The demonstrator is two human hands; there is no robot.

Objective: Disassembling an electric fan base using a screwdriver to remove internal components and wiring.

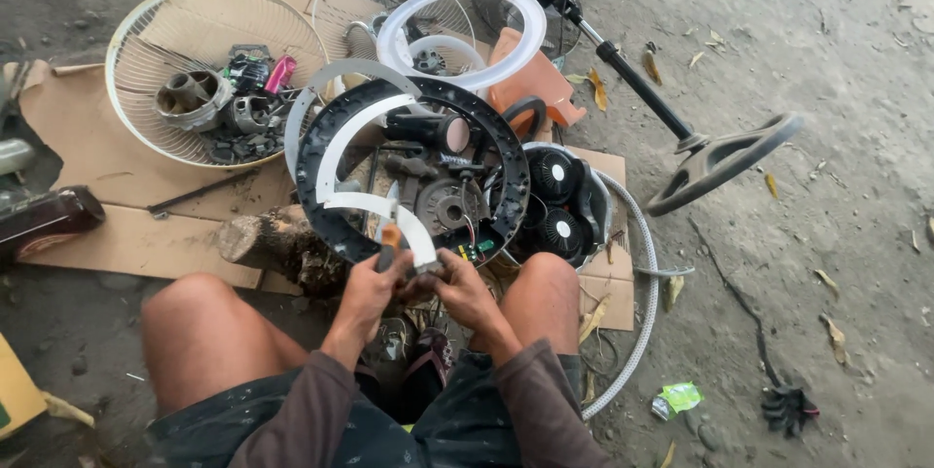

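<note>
Left hand: point(368, 285) grip clamped on a screwdriver point(389, 239) with an orange-and-black handle, its shaft pointing up toward the white strip.
Right hand: point(457, 283) fingers closed on the lower end of a curved white strip point(394, 210), just beside the left hand.
White strip: lies across the near rim of the black ring point(511, 171), arching up and to the left; its low end sits between the two hands.
Black ring: rests on cardboard point(126, 234) before the person's knees; inside it lie a motor part point(443, 205), a dark cylinder point(423, 129) and wires.
Log: point(268, 239) a short piece of wood touching the ring's left edge, near the left knee.
Wire guard: point(209, 74) a round fan grille to the far left, holding small parts and a grey hub.
White rings: point(467, 35) stacked behind the black ring, over another grille.
Stand: point(681, 137) a black pole with a looped base, lying on the dirt floor to the right.
Black fans: point(555, 200) two small round units just right of the ring.
Hose: point(642, 303) a pale ribbed tube curving past the right knee.
</note>
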